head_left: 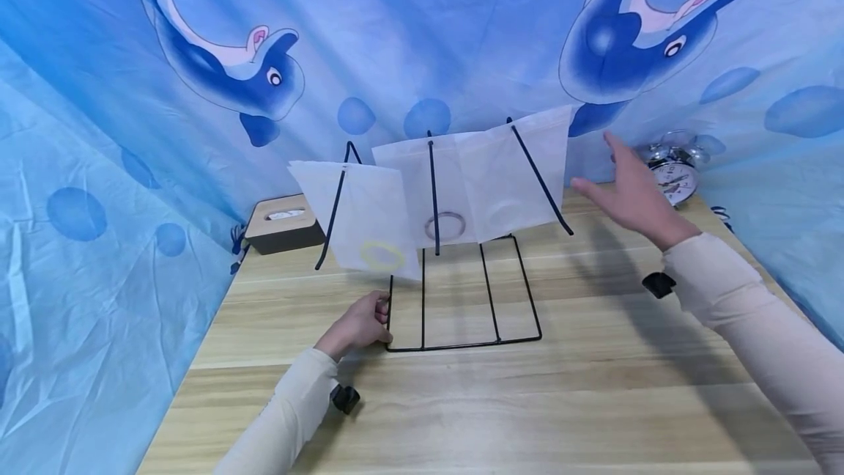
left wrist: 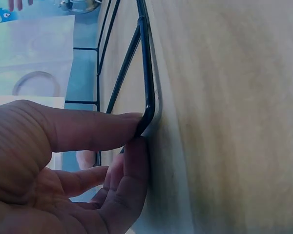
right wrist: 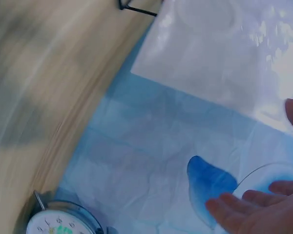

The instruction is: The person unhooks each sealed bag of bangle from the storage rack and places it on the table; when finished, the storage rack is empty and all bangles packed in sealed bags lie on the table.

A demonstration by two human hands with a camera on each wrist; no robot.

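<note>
A black wire rack point(head_left: 461, 346) stands on the table, with three prongs slanting up from it. Frosted plastic bags hang there: the left bag point(head_left: 376, 204) has a yellow ring point(head_left: 365, 255) inside, the middle bag point(head_left: 455, 182) a purplish ring point(head_left: 464, 226), and the right bag point(head_left: 488, 185) a faint pale round shape. My left hand point(head_left: 359, 325) pinches the near left corner of the rack's base between thumb and fingers; the left wrist view shows this grip closely. To the right of the right bag, my right hand point(head_left: 636, 193) is raised, fingers spread, holding nothing.
A tissue box point(head_left: 283, 224) sits at the back left of the wooden table point(head_left: 593, 387). The silver alarm clock point(head_left: 675, 178) stands at the back right, behind my right hand. A blue curtain point(head_left: 475, 35) with dolphin prints hangs close behind the rack.
</note>
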